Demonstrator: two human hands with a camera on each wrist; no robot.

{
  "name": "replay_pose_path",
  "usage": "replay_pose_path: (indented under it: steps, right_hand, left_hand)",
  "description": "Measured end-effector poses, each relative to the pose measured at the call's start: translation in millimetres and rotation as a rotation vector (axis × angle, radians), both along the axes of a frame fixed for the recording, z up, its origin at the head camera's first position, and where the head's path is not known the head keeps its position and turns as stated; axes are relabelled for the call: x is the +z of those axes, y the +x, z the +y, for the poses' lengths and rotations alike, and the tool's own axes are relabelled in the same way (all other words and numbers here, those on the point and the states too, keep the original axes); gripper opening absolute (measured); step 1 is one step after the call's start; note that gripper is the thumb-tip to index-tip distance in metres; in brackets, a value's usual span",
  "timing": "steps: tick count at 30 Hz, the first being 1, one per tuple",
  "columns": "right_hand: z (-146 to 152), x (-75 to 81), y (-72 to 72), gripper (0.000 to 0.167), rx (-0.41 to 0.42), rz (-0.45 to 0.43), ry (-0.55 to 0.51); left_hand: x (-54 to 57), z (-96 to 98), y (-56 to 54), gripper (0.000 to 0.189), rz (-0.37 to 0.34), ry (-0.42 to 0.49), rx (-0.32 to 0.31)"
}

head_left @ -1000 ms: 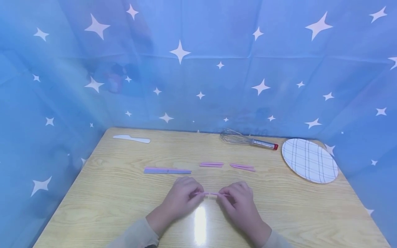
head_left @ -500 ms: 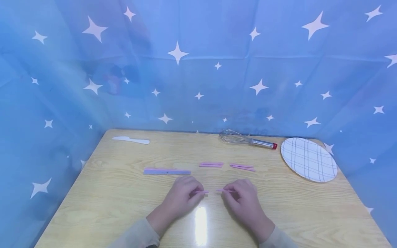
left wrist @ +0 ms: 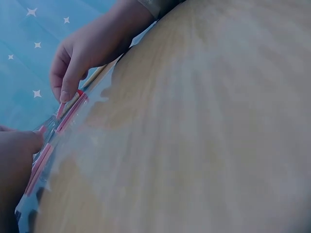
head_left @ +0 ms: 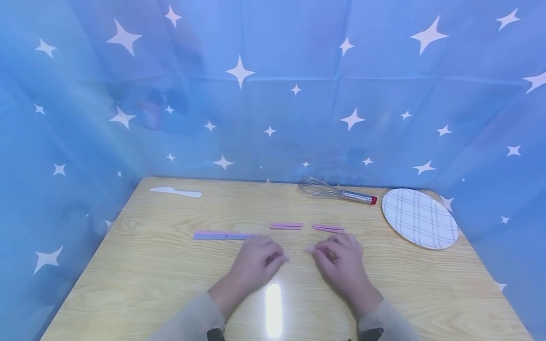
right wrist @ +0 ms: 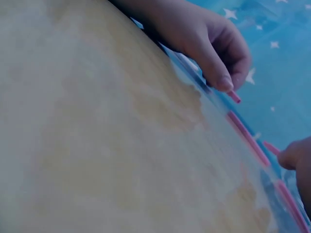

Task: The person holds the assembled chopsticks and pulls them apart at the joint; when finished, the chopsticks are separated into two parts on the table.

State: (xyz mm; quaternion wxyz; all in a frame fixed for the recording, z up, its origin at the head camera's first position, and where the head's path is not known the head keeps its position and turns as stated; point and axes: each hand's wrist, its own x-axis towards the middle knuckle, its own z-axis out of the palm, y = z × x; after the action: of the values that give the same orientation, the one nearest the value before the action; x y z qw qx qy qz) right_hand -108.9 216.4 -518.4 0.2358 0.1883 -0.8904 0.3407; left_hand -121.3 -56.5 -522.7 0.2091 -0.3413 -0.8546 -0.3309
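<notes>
Just above the table's middle, my left hand (head_left: pixel 256 260) pinches a slim pink stick (head_left: pixel 286 258) between thumb and fingers, only its tip showing. Opposite, my right hand (head_left: pixel 341 263) pinches a second pink stick (head_left: pixel 309 249), its tip pointing at the first. A gap separates the two tips. In the right wrist view the left hand's stick (right wrist: pixel 234 97) and the right hand's stick (right wrist: pixel 271 147) both poke out past the fingertips. Beyond the hands lie two pairs of short pink sticks, a left pair (head_left: pixel 286 226) and a right pair (head_left: pixel 327 228).
Left of the pairs, long blue and pink sticks (head_left: pixel 222 236) lie side by side, their right end near the left hand. A white knife (head_left: pixel 176 192) rests at the back left. Along the back are a whisk (head_left: pixel 337 192) and a checked plate (head_left: pixel 420 218) on the wooden table (head_left: pixel 128 270).
The two pink sticks, end to end between the hands a second ago, have come apart. Both hands have lifted and moved slightly away from the body, the right one also outward.
</notes>
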Motion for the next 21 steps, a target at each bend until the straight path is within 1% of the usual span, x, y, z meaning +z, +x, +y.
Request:
replay_pose_path:
  steps: [6, 10, 14, 18, 21]
  right_hand:
    - [15.7, -2.0, -12.8, 0.014, -0.061, 0.005, 0.047]
    - [21.7, -2.0, -20.2, 0.013, -0.075, -0.003, 0.065]
    - [26.1, -1.2, -28.9, 0.012, -0.066, 0.009, 0.077]
    - [32.5, -2.0, -36.0, 0.011, -0.061, 0.018, 0.091]
    - [34.1, -2.5, -40.2, 0.011, -0.063, 0.014, 0.087]
  left_hand:
    - [-0.5, 14.5, -15.0, 0.012, 0.026, -0.039, 0.031]
    - [1.6, 22.1, -26.6, 0.011, -0.004, -0.078, 0.058]
    - [3.4, 28.2, -36.9, 0.009, -0.022, -0.121, 0.083]
    - [4.6, 33.0, -42.1, 0.008, -0.024, -0.139, 0.085]
    - [6.6, 33.3, -45.6, 0.008, -0.040, -0.146, 0.084]
